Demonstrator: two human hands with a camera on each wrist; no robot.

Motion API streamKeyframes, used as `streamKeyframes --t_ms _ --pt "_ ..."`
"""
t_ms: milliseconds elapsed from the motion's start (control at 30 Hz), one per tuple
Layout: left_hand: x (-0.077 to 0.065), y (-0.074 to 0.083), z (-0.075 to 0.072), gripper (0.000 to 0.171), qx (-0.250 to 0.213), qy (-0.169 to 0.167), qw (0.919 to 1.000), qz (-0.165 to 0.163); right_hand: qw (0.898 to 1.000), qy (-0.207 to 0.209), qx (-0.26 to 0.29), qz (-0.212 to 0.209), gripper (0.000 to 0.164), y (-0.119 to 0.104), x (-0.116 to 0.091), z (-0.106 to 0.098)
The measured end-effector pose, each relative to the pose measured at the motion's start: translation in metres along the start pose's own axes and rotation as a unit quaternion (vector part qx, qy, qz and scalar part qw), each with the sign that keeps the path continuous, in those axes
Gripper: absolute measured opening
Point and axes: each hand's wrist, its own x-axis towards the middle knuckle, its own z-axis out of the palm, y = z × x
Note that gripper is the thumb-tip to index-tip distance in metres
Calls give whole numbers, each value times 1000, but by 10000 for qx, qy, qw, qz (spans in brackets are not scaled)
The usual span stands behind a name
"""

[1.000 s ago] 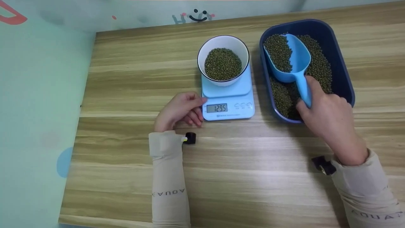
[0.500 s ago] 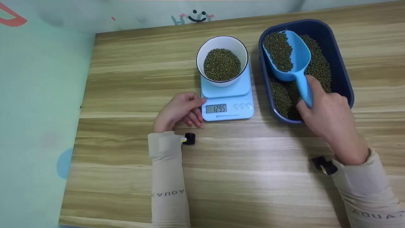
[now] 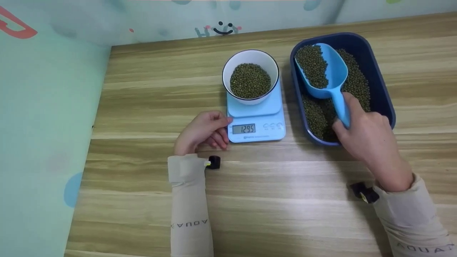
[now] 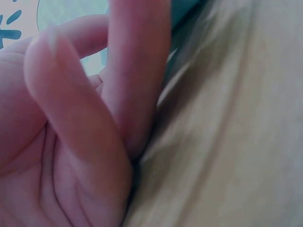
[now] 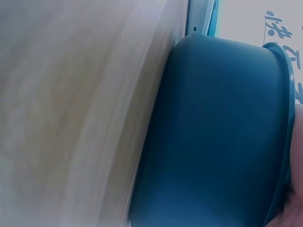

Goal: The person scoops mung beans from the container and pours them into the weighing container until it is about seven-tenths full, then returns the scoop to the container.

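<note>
My right hand [image 3: 373, 139] grips the handle of a blue scoop [image 3: 337, 71], which is partly filled with small green beans and lies over the dark blue tub [image 3: 383, 92]. Beans also fill the bottom of that tub. A white bowl [image 3: 273, 67] with a dark rim holds a heap of the same beans [image 3: 250, 81]. It stands on a light blue kitchen scale [image 3: 264, 134], whose display reads 129.5. My left hand [image 3: 205, 130] rests on the table, thumb tip touching the scale's left edge, its other fingers loosely bent [image 4: 80, 109]. The right wrist view shows mainly the tub's outer wall [image 5: 222, 132].
The wood-grain table [image 3: 150, 107] meets a pale green wall [image 3: 46, 125] at the left and a patterned wall [image 3: 160, 21] at the back. Scale and tub stand side by side with a narrow gap between them. Black camera mounts [image 3: 214, 162] sit at both wrists.
Both hands, the scoop, bowl and scale keep their places relative to each other. The whole head view has shifted slightly, with everything a little lower in it. The display still reads 129.5.
</note>
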Motion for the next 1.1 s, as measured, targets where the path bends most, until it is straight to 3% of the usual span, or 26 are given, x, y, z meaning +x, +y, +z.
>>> streamKeyframes --t_ms 267,900,1100 --pt "-6 3 1 31 -28 86 9999 -62 10000 42 4 -13 51 -1 0 4" --pt "-3 3 1 33 90 7 9999 -67 9999 20 80 101 53 3 0 1" --pt "-3 2 2 31 -83 14 10000 26 9997 165 67 144 51 2 -1 0"
